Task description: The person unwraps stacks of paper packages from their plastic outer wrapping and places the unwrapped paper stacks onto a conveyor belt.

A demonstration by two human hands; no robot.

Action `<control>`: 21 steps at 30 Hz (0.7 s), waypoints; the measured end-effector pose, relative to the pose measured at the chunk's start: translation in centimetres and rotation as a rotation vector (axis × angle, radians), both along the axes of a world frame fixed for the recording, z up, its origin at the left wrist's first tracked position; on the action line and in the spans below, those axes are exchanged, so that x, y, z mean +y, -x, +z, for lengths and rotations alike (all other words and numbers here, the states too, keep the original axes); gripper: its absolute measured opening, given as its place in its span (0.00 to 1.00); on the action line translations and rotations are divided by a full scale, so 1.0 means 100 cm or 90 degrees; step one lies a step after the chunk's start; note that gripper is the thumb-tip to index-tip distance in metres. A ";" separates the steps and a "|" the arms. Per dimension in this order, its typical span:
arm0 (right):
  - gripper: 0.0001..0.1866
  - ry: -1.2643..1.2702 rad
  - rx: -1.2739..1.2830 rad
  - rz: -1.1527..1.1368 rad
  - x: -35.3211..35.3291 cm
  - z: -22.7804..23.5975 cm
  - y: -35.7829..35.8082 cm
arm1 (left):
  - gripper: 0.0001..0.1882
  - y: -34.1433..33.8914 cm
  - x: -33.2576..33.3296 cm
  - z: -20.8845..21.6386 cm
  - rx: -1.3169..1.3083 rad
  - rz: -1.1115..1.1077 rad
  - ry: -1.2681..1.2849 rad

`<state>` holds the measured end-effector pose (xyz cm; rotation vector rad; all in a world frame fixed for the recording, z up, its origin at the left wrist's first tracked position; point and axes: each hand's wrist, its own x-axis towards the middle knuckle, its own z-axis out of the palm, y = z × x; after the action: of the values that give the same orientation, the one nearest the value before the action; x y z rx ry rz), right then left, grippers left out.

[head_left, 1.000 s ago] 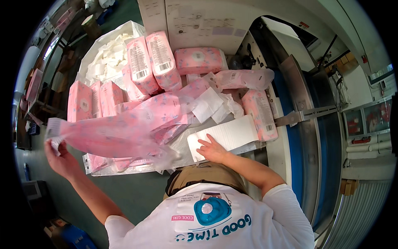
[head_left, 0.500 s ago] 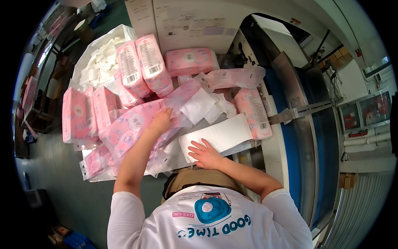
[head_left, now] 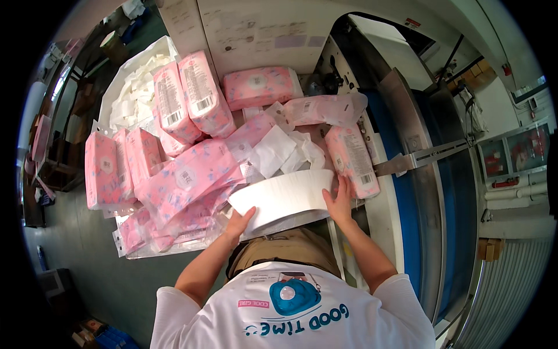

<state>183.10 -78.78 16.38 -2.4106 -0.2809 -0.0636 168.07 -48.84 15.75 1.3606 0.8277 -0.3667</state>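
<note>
A long white stack of tissues point(head_left: 282, 198) bows between my hands above the table's near edge. My left hand point(head_left: 239, 224) grips its left end, thumb on top and fingers hidden beneath. Around the right end closes my right hand point(head_left: 340, 200), its fingers close to a pink tissue pack point(head_left: 353, 160) standing beside it. Left of the stack lie flat pink printed plastic bags point(head_left: 189, 180), overlapping one another. Crumpled white tissues point(head_left: 279, 151) rest just beyond the stack.
Several filled pink packs point(head_left: 203, 87) stand at the back and left of the table. A white bag of tissue scraps point(head_left: 136, 90) sits at the far left. On the right runs a machine with a blue belt point(head_left: 410, 215) and a metal arm point(head_left: 427, 157).
My left hand has left the pink bags and taken the stack's left end. My right hand has slid from its top to the right end, and the stack now bends.
</note>
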 end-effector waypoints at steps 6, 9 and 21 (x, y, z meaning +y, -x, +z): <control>0.31 -0.109 0.638 -0.023 0.020 -0.003 -0.030 | 0.31 -0.024 0.014 0.002 0.020 0.059 0.106; 0.32 -0.084 0.454 0.111 0.030 0.013 -0.005 | 0.28 -0.023 -0.004 0.010 -0.165 0.029 -0.069; 0.46 -0.156 0.298 0.202 -0.013 0.011 0.049 | 0.38 0.057 0.002 -0.014 -0.343 -0.113 -0.270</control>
<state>178.22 -80.07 17.52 -2.0384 -0.4040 0.5690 162.40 -48.65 14.39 1.8249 0.3421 0.0556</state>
